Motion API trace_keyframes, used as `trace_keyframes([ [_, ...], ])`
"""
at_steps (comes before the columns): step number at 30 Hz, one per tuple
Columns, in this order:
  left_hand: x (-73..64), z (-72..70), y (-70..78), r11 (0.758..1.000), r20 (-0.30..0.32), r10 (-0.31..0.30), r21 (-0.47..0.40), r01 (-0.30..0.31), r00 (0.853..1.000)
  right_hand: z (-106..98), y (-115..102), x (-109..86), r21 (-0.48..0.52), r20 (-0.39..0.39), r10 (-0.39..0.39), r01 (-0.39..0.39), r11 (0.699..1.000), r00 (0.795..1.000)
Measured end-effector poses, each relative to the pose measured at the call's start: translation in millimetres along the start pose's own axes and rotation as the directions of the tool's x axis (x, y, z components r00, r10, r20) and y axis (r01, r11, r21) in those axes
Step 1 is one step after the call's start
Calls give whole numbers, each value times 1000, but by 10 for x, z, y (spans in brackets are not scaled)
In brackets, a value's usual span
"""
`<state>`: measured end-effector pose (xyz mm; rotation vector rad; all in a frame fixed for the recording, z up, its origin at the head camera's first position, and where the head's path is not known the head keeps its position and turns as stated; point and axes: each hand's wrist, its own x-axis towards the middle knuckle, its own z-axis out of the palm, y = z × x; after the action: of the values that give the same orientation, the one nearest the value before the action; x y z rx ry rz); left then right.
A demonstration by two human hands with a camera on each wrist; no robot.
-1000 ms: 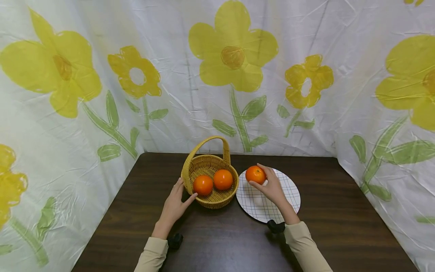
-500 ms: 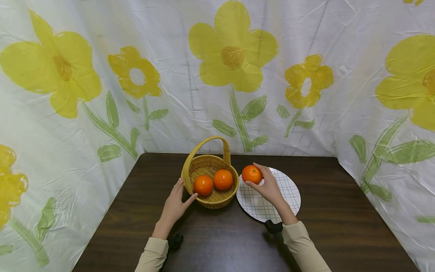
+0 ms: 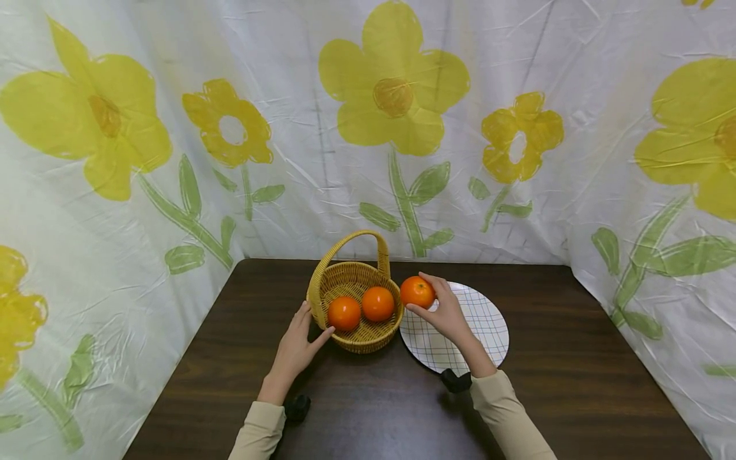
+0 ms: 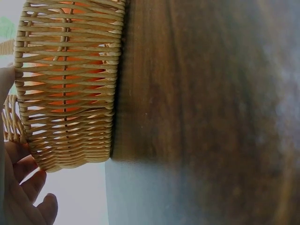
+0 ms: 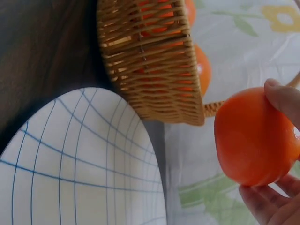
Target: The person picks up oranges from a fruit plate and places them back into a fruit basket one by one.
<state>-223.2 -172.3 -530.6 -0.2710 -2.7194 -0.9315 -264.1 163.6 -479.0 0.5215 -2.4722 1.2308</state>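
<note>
My right hand point(image 3: 447, 314) holds a smooth, round orange fruit point(image 3: 417, 292) between thumb and fingers, beside the right rim of a woven basket point(image 3: 359, 344). In the right wrist view, this raised fruit point(image 5: 253, 136) is apart from the basket wall point(image 5: 150, 70). Two similar fruits lie inside the basket, a left one point(image 3: 344, 314) and a right one point(image 3: 377, 303). My left hand point(image 3: 294, 345) rests against the basket's left front side, thumb and fingers spread; the left wrist view shows the fingertips touching the wicker point(image 4: 70, 103). Under my right hand lies a white plate point(image 3: 483, 319) with a grid pattern.
Everything stands on a dark wooden table point(image 3: 575, 383). The basket's tall arched handle point(image 3: 351, 237) rises above its rim. Behind the table hangs a white curtain point(image 3: 299, 211) with yellow flowers. Black wrist cameras sit on the left wrist point(image 3: 297, 407) and the right wrist point(image 3: 455, 381).
My right hand has moved left with the fruit, from over the plate to the basket's right rim. The left hand, the basket and the two fruits in it have stayed put.
</note>
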Motion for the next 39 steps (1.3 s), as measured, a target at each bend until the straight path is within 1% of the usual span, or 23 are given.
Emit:
trace_keyframes([
  [5, -2, 1, 3, 1000, 3, -5, 5, 5, 1000, 32, -21, 0, 14, 6, -20, 19, 1000, 1000],
  [12, -4, 1, 9, 1000, 2, -5, 2, 5, 1000, 82, -75, 3, 5, 20, -38, 38, 999, 999],
  [21, -6, -23, 45, 1000, 8, 1, -6, -1, 1000, 145, -177, 30, 30, 35, -36, 35, 999, 999],
  [29, 1, -10, 26, 1000, 10, -3, 1, 3, 1000, 199, -226, 15, 52, 44, -40, 38, 998, 998],
  [39, 0, -10, 24, 1000, 18, -13, 2, 13, 1000, 273, -300, -5, 60, 84, -53, 48, 997, 995],
])
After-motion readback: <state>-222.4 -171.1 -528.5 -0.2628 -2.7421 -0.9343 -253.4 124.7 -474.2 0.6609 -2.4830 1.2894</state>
